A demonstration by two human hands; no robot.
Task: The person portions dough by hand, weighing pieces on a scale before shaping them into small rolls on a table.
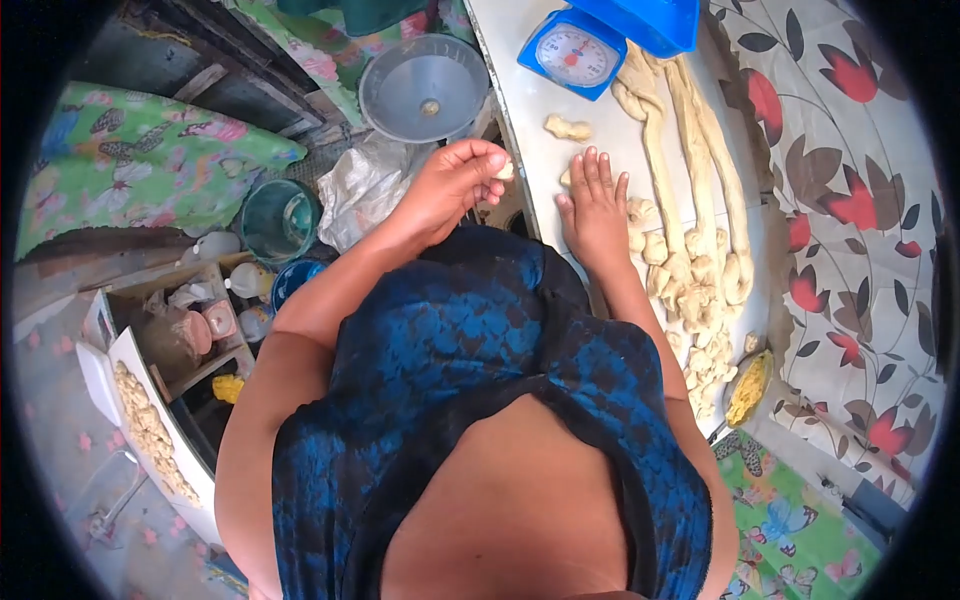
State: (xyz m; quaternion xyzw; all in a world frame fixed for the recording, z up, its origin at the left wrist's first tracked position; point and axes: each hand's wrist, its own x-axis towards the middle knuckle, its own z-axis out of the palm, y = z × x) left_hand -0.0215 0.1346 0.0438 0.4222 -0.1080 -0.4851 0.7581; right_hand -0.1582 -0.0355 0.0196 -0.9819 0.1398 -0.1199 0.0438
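Note:
My left hand (455,190) is raised off the table's left edge, with a small piece of pale dough (506,172) pinched between thumb and fingertips. Palm down on the white table (545,150), my right hand (597,212) lies flat with its fingers stretched out. A bit of dough shows beside its index finger; whatever is under the palm is hidden. Just above that hand is a short dough lump (567,127). Long dough ropes (700,160) run down the table to the right, and many small dough pieces (708,365) are heaped near their lower ends.
A blue dial scale (572,54) with a blue tray (650,22) stands at the top of the table. Left of the table are a grey basin (424,90) and a green bucket (281,222). A dish of yellow food (746,392) sits at the lower right corner.

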